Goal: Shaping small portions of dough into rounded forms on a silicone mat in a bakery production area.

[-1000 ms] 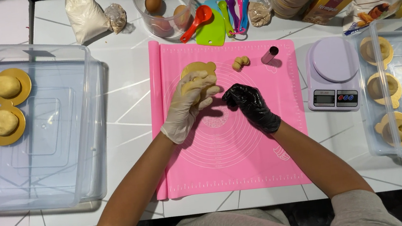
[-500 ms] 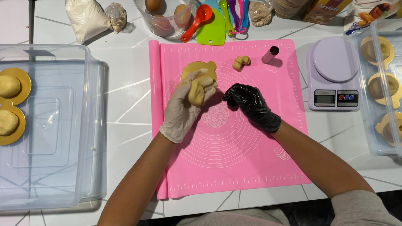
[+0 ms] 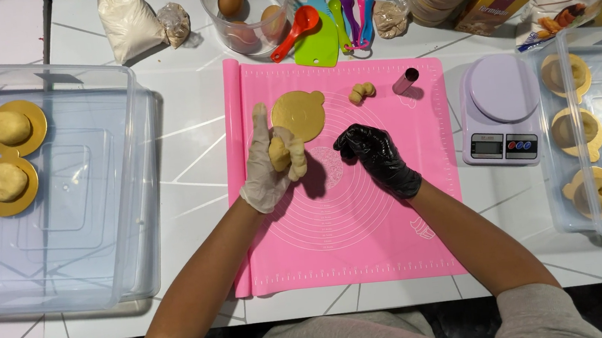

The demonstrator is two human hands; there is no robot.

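Note:
My left hand [image 3: 269, 166], in a pale glove, is closed around a yellow dough ball [image 3: 281, 153] above the pink silicone mat [image 3: 353, 238]. Just beyond it a round gold cake board [image 3: 299, 113] lies bare on the mat. My right hand [image 3: 372, 152], in a black glove, rests on the mat to the right with its fingers curled, and nothing shows in it. A small dough piece [image 3: 361, 93] and a small dark cylinder [image 3: 405, 80] lie near the mat's far edge.
A clear tub [image 3: 99, 235] on the left holds two dough balls on gold boards [image 3: 5, 159]. A lilac kitchen scale [image 3: 498, 107] and a clear tub with three filled gold boards [image 3: 580, 132] stand right. A bowl of eggs [image 3: 246, 11], measuring spoons, flour bags and a stack of boards line the back.
My left hand has lifted the dough ball off the gold board and drawn it toward me, leaving the board bare. My right hand has hardly moved.

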